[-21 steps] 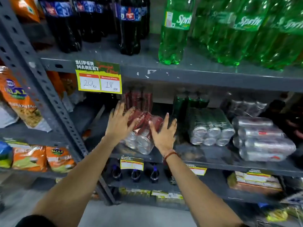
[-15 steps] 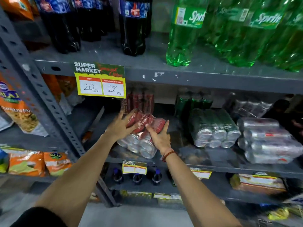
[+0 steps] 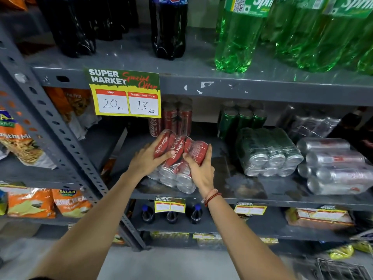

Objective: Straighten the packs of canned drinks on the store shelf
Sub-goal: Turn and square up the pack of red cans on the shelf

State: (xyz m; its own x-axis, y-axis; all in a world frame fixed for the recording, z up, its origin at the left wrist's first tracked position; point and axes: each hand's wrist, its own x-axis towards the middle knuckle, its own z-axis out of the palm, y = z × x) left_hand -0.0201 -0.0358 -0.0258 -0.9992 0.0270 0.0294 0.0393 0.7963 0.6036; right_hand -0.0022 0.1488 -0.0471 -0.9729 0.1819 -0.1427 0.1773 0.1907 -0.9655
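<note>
A shrink-wrapped pack of red cola cans (image 3: 177,158) lies on its side, skewed, on the grey middle shelf (image 3: 252,190), can ends facing me. My left hand (image 3: 145,161) grips its left side and my right hand (image 3: 199,168) grips its right side. Behind it stand upright red cans (image 3: 177,116). To the right lies a wrapped pack of green cans (image 3: 268,152), then a wrapped pack of silver cans (image 3: 335,166) on its side. More green cans (image 3: 240,120) stand behind.
A yellow price tag (image 3: 126,93) hangs from the upper shelf edge, above the red pack. Dark cola bottles (image 3: 169,27) and green soda bottles (image 3: 240,35) stand on the upper shelf. Snack bags (image 3: 30,203) fill the left bay beyond a slanted metal upright (image 3: 60,134).
Both hands went from spread open over the red pack to closed on its two sides. The view has moved closer to the shelf.
</note>
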